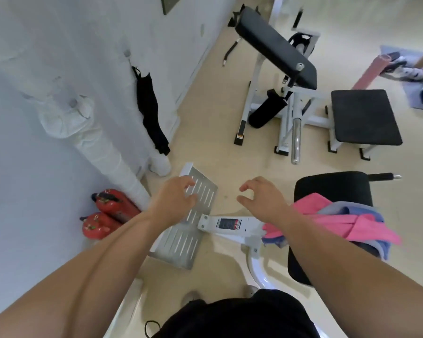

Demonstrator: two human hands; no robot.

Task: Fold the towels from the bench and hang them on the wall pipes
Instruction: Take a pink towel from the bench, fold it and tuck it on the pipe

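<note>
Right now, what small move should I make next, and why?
Probably swing the right hand rightward to grip the pink towel on the bench pad: it and the left hand hold nothing, and the pink towel and blue towel lie crumpled there.

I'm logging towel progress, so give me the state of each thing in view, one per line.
Left hand: empty, fingers loosely curled.
Right hand: empty, fingers loosely curled.
Pink towel: unfolded, heaped on the bench.
Blue towel: unfolded, tangled with the pink one.
Black cloth: hanging on the wall.
Extinguishers: both lying on the floor.
</note>
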